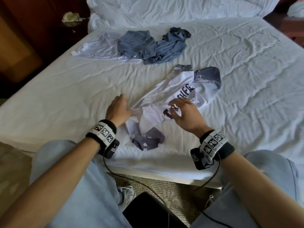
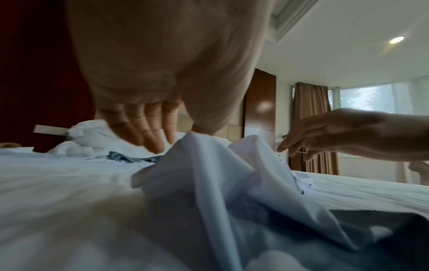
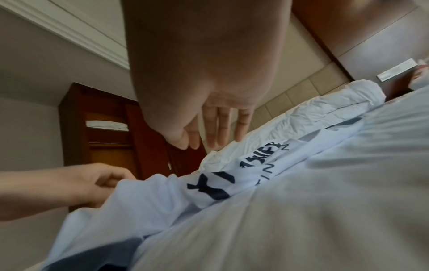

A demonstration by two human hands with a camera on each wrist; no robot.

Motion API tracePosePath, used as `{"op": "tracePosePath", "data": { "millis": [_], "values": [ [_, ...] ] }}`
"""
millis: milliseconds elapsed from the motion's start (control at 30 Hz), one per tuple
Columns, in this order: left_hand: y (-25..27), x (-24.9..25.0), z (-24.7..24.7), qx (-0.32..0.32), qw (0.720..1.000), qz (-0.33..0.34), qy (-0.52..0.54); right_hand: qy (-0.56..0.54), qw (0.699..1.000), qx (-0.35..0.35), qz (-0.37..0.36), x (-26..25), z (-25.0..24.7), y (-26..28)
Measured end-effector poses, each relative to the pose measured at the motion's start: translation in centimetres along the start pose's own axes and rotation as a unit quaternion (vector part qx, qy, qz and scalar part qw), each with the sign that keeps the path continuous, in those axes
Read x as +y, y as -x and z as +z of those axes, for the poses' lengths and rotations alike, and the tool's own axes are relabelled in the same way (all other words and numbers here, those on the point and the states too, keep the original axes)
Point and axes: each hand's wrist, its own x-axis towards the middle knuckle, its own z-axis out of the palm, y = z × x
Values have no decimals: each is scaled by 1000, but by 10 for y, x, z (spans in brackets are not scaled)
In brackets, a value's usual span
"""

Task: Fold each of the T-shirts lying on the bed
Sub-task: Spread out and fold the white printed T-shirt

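A white T-shirt (image 1: 177, 86) with dark grey sleeves and black lettering lies crumpled near the bed's front edge. My left hand (image 1: 127, 106) is at the shirt's left side. Its fingers are stretched out, and the thumb and forefinger pinch a raised fold of the white cloth (image 2: 197, 144). My right hand (image 1: 176, 107) hovers just above the lettering (image 3: 216, 188) with straight, spread fingers (image 3: 216, 133) and holds nothing. One grey sleeve (image 1: 148, 139) lies closest to me, the other (image 1: 209, 76) at the far right of the shirt.
Two blue-grey T-shirts (image 1: 148, 45) lie heaped further up the bed, partly over another white one (image 1: 98, 48). A rumpled white duvet (image 1: 164, 9) fills the head end. A dark nightstand (image 1: 49, 22) stands at the left. The white sheet (image 1: 255, 79) stretches to the right.
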Motion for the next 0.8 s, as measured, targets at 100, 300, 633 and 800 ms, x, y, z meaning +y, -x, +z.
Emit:
{"op": "tracePosePath", "data": {
  "millis": [100, 300, 633, 800],
  "values": [
    [2, 22, 3, 47, 994, 84, 46, 59, 993, -81, 68, 11, 5, 3],
    [-2, 50, 14, -104, 993, 18, -46, 134, 965, -223, 28, 5, 7, 6],
    [6, 63, 14, -199, 972, 18, -127, 128, 969, -209, 34, 3, -8, -29],
    [1, 64, 19, -108, 993, 25, -31, 132, 977, -161, 44, 20, 2, -80]
  ]
}}
